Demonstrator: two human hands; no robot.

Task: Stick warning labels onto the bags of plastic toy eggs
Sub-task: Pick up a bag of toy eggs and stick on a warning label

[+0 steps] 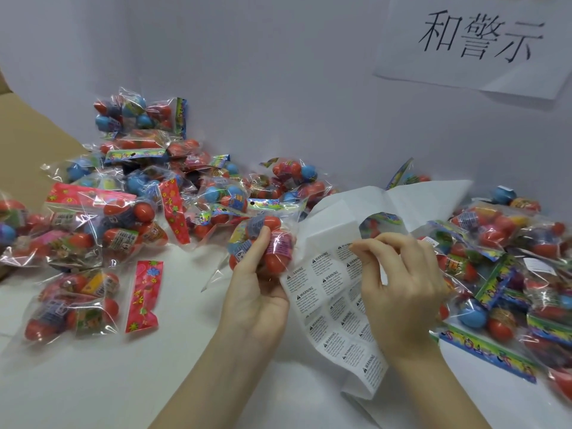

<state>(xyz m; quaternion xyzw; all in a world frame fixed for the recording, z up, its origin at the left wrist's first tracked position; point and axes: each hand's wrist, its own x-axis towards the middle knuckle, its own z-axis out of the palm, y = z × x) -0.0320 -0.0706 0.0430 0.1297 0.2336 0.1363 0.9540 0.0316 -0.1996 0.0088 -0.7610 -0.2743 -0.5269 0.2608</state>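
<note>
Clear plastic is crinkling in my left hand (253, 283), where I am holding one bag (261, 243) of red toy eggs, thumb curled up over its front and the other fingers wrapped behind it. The bag is lifted just off the white table (93, 382), in the middle of the view, touching the left edge of the label sheet (337, 305).

My right hand (399, 283) is lying over the sheet, its thumb and forefinger pinching together at a label near the sheet's upper rows. I cannot tell whether the label is coming free. The sheet is carrying rows of small printed warning labels and is curling upward at its bare top part, which is already stripped.

Around both hands, more bags are lying in heaps: a big pile (161, 187) to the left and behind, running up against the white wall, and another pile (507, 261) to the right of my right hand. A cardboard box (28, 144) is sitting at the far left, behind the left pile. A paper sign (479, 41) with black characters is hanging on the wall at the upper right.
</note>
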